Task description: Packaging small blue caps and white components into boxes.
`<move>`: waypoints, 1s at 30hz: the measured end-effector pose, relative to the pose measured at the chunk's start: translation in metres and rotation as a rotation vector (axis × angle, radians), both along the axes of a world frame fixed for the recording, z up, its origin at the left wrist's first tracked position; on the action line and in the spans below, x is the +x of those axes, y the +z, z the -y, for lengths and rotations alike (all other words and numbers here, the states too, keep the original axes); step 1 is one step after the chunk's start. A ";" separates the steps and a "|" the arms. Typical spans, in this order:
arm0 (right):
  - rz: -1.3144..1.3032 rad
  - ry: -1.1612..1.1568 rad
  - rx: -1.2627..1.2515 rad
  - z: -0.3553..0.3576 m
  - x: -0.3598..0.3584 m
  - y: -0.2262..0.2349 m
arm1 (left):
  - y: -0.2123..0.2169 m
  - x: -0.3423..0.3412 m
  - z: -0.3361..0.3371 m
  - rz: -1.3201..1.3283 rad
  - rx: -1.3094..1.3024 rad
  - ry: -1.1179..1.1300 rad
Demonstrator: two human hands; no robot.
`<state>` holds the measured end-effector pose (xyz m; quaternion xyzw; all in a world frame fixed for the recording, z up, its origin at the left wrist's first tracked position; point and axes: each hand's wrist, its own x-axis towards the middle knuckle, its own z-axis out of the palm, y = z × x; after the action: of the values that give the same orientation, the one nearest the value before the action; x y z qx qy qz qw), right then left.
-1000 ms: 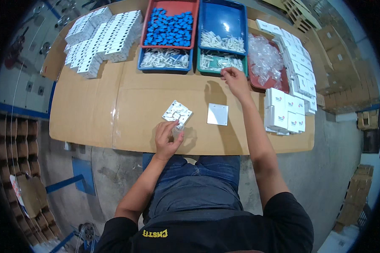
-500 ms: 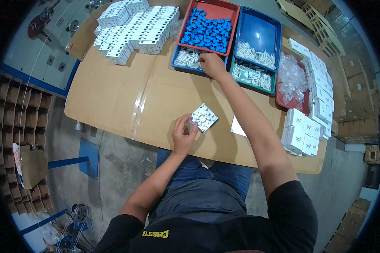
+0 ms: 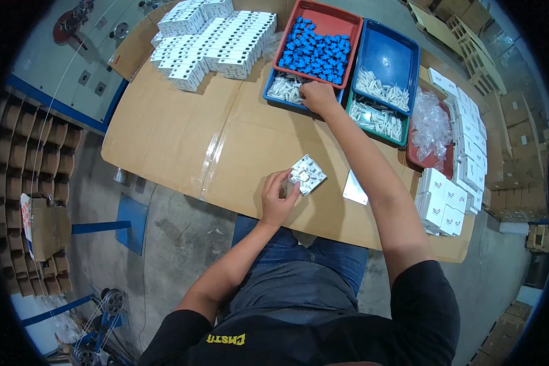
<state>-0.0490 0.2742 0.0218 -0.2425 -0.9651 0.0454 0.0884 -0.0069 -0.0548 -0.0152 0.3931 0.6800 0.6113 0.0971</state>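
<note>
My left hand (image 3: 276, 200) is at the near part of the cardboard-covered table, thumb and fingers curled around what looks like a small clear plastic bag (image 3: 292, 182). The bag lies against a square white box with printed markings (image 3: 312, 174). Farther off, my right hand (image 3: 319, 98) reaches into a blue tray (image 3: 296, 107) of white plastic wall plugs (image 3: 283, 88). Its fingers are bent down among the plugs; their tips are hidden, so I cannot tell what is in them. A white card (image 3: 354, 189) lies right of the box, partly under my right forearm.
A red tray of blue plastic pieces (image 3: 314, 52) overlaps the plug tray. Beside it, a blue tray (image 3: 389, 52) sits over a green tray (image 3: 376, 120), both with white plugs. Clear bags (image 3: 431, 129) fill a red tray. White boxes are stacked far left (image 3: 216, 46) and right (image 3: 443, 201).
The whole view has shifted, with the table appearing a little farther right. My right hand stays at the plug tray, and my left hand remains beside the white box.
</note>
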 end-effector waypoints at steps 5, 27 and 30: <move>0.126 0.181 0.223 -0.021 0.004 -0.007 | 0.003 0.003 -0.001 -0.025 -0.049 -0.005; -0.687 -0.049 -1.015 0.121 0.128 0.058 | 0.026 0.001 0.006 0.623 0.125 -0.233; -0.717 0.031 -1.042 0.168 0.158 0.072 | 0.057 0.010 0.014 0.980 0.153 -0.433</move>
<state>0.1093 0.1065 0.0941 -0.2093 -0.7302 0.5890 0.2759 0.0030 -0.0689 0.0418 0.1991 0.4120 0.7367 0.4978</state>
